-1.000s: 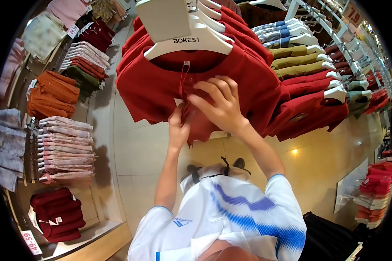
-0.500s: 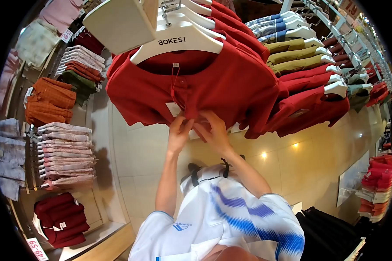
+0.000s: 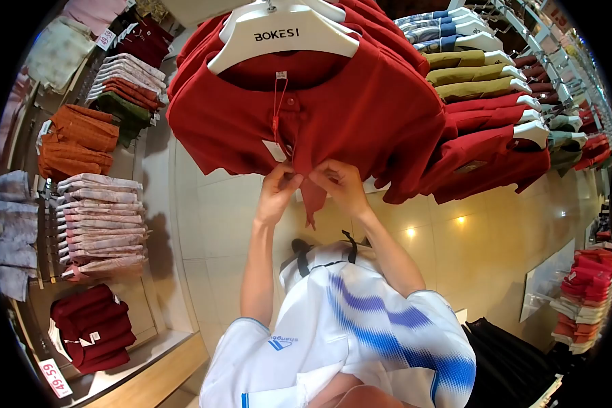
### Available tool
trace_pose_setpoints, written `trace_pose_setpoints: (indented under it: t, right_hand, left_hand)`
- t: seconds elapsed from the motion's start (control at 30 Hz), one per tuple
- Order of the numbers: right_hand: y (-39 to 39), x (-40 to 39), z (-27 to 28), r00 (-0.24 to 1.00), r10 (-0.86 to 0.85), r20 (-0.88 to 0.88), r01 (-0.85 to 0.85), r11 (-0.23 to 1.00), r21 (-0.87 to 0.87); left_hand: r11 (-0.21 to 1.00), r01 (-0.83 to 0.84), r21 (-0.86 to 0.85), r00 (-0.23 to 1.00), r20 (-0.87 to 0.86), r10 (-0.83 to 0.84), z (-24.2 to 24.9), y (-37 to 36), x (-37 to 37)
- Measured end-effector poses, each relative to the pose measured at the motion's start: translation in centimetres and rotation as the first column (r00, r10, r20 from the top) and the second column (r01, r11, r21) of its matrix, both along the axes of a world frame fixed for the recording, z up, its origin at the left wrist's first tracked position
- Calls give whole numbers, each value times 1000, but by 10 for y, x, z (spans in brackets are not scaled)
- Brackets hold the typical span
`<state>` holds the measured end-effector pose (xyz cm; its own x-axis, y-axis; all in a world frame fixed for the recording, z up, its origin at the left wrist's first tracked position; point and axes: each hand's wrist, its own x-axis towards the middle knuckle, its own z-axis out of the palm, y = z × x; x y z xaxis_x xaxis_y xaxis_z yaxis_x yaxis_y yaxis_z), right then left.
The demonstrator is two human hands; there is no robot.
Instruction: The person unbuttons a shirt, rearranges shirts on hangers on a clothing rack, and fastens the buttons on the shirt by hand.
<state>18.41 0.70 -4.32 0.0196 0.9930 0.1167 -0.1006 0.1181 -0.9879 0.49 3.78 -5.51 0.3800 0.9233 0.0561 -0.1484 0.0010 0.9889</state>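
Observation:
A red shirt [image 3: 374,115] hangs in front of me on a white hanger [image 3: 285,39] lettered BOKESI. A small button sits below its neckline, and a tag [image 3: 275,151] hangs on a red string from the collar. My left hand [image 3: 276,194] pinches the left edge of the front placket, beside the tag. Level with it, my right hand [image 3: 341,185] pinches the placket's right side, fingers closed on the fabric. A strip of red cloth [image 3: 312,202] dangles between and below both hands.
More red shirts [image 3: 486,153] and olive garments [image 3: 466,75] hang at the right. Wall racks at the left hold orange clothes [image 3: 78,143], pale pink clothes [image 3: 105,228] and dark red clothes [image 3: 95,326]. Black garments [image 3: 503,360] are at the lower right. Tiled floor [image 3: 421,251] lies below.
The shirt and hanger appear slightly higher at the neckline and nearer. Both hands have moved a little up, and the red strip now hangs visibly between them. The white board above has mostly left view.

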Motion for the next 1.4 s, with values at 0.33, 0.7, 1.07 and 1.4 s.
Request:
trace_pose_setpoints:
  t: [0.33,0.7,1.07,1.4]
  right_hand:
    - [-6,0,15,858,-319,403,122,889,442]
    - [-8,-2,27,578,-570,584,12,722,692]
    - [-10,6,21,656,-523,545,170,805,568]
    - [-16,-5,24,976,-192,106,178,975,134]
  left_hand:
    - [995,101,-15,992,79,-100,10,-9,6]
    - [995,41,-89,999,31,-39,11,-16,7]
    - [996,-87,-3,990,115,87,21,-23,6]
    - [936,-179,304,948,-200,246,10,-25,23]
